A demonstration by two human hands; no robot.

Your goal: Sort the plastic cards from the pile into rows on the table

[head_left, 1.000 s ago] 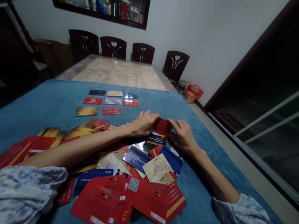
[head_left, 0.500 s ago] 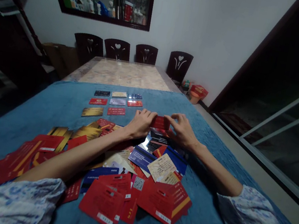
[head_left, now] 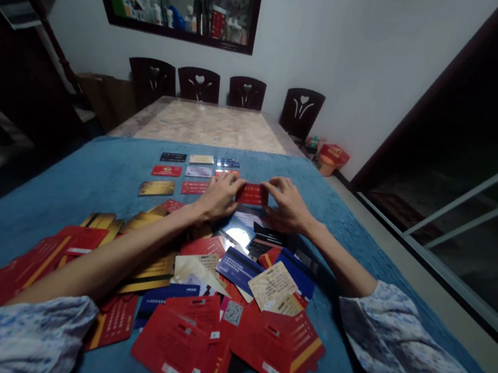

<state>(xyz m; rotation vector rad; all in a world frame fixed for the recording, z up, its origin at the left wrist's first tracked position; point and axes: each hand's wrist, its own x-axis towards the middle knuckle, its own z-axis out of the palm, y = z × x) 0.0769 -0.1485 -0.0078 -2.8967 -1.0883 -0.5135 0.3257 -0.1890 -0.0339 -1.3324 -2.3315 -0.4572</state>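
Observation:
Between my two hands a red card (head_left: 252, 195) is held by its short ends. The fingers of my left hand (head_left: 219, 196) pinch its left end, and my right hand (head_left: 288, 206) grips the right end. Just left and beyond, small rows of cards lie face up, among them a gold card (head_left: 157, 188), a black card (head_left: 173, 157) and a silver card (head_left: 198, 172). My left hand partly covers the red cards nearest it. Below my hands spreads a loose pile with red cards (head_left: 172, 345), a blue card (head_left: 239, 266) and a cream card (head_left: 277, 287).
A blue cloth (head_left: 110, 157) covers the near part of the table, and the bare marbled tabletop (head_left: 212, 123) shows beyond it. Several dark chairs (head_left: 198, 84) stand along the far side. More red cards (head_left: 26, 264) fan out at the left, under my left forearm.
Both hands have moved left with the red card, closer to the laid-out rows. The card now faces me more fully, and a shiny card shows more in the pile below. The view has shifted slightly.

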